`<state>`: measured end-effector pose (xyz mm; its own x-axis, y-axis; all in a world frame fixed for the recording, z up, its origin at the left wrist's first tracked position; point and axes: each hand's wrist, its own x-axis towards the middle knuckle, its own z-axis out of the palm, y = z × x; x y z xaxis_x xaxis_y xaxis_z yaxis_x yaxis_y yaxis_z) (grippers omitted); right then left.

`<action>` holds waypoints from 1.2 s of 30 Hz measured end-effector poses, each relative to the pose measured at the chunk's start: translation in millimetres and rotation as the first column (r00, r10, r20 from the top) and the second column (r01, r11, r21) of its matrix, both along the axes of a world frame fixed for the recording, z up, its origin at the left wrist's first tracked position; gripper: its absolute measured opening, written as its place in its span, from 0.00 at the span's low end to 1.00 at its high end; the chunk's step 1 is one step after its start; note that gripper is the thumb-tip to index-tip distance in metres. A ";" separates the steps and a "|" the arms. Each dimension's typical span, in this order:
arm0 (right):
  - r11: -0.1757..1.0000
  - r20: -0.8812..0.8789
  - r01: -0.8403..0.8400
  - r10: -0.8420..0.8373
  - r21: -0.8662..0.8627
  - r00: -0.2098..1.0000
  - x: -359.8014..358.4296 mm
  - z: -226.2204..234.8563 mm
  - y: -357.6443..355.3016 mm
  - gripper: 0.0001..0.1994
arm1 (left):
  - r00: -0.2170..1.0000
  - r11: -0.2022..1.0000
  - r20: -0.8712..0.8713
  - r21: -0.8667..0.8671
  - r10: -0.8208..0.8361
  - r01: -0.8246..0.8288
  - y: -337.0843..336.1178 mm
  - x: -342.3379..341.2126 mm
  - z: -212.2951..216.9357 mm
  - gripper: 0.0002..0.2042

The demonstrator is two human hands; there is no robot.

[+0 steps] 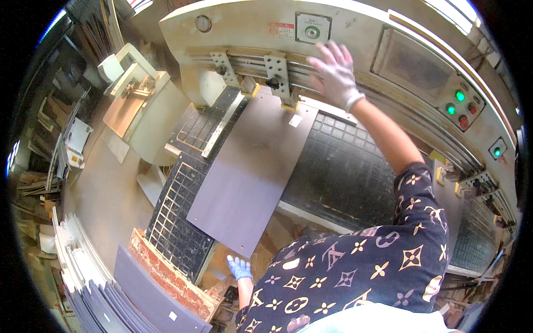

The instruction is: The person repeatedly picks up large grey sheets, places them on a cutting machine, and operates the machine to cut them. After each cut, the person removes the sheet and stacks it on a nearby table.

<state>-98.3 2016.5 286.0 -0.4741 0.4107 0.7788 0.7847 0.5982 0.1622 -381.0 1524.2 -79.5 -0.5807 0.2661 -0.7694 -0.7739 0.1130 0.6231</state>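
A long cream machine (pixel 255 25) curves across the top of the view, and below it spreads a black gridded table (pixel 341 177). At the upper left, past the table's edge, stands a smaller pale machine (pixel 152 125) with a brown top.

The grey board (pixel 250 166) lies flat on the table at a slant: its far end reaches the clamps under the machine, while its near end overhangs the table toward the person. At the lower left, a worn reddish plank (pixel 172 277) stands just beside the table, with dark panels (pixel 158 294) and a bundle of white strips (pixel 72 250) beyond it, crowding that side.

The right hand (pixel 340 77), in a pale glove, is raised in front of the machine, its fingers apart, holding nothing; its forearm hides part of the rail behind. The left hand (pixel 240 270), in a bluish glove, is near the board's near end, its fingers also apart; whether they touch the board cannot be told.

Two perforated metal clamps (pixel 276 75) stand over the board's far end, blocking that side. A round green button (pixel 312 33) sits near the right hand, and a small white label (pixel 295 120) lies on the board.
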 end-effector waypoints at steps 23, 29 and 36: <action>0.633 0.096 0.306 -0.344 -0.711 0.934 92.5 -248.6 -303.7 0.23 | 0.946 0.969 -0.224 0.026 -0.234 0.246 -62.6 -10.7 43.9 0.23; 0.082 0.132 0.338 -0.816 -0.937 0.563 263.0 -276.8 -454.3 0.22 | 0.753 0.781 -0.381 0.113 -0.536 0.614 25.0 92.5 -6.9 0.17; 0.313 -0.126 -0.558 -0.929 -0.768 -0.348 322.7 -485.1 -418.6 0.24 | 0.628 0.657 -0.276 -0.018 -0.728 0.754 127.9 108.5 -76.3 0.17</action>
